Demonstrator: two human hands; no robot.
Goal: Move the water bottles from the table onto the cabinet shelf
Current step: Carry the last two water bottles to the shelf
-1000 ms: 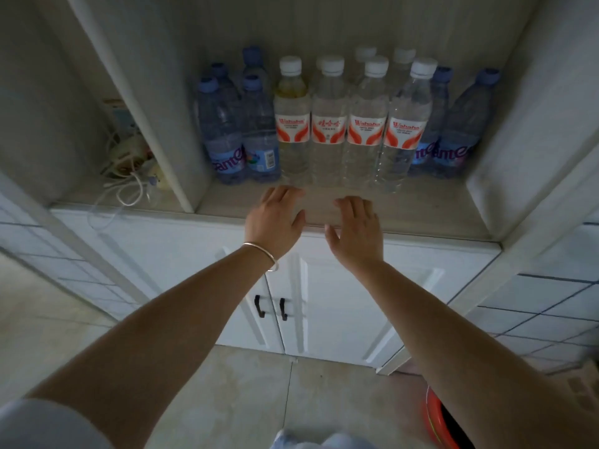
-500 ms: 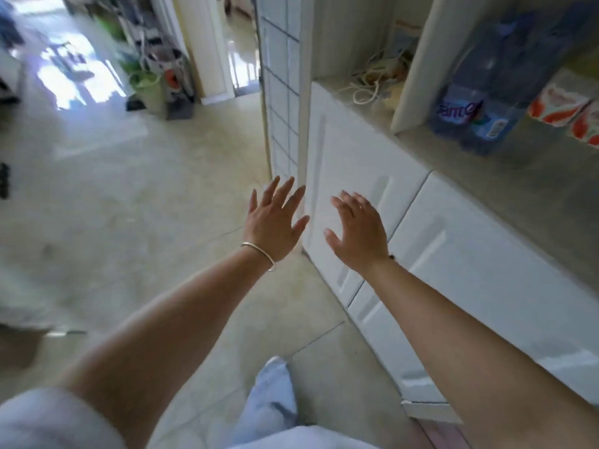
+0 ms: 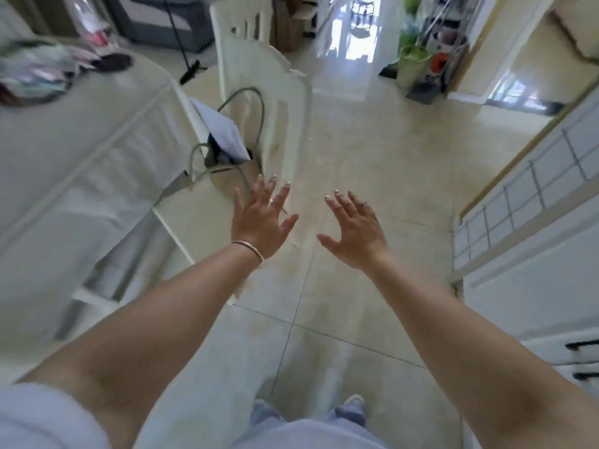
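- Left hand (image 3: 259, 218) and right hand (image 3: 355, 233) hover apart over the floor (image 3: 372, 163), fingers spread, holding nothing
- Table (image 3: 64, 131) at left, cabinet (image 3: 531, 270) at right
- Bottles can't be made out; the tabletop is blurred

White table (image 3: 81, 131), cream floor tiles (image 3: 372, 176), perhaps green bucket (image 3: 411, 64).

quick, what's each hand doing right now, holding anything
Left hand: open, fingers spread, holding nothing.
Right hand: open, fingers spread, holding nothing.
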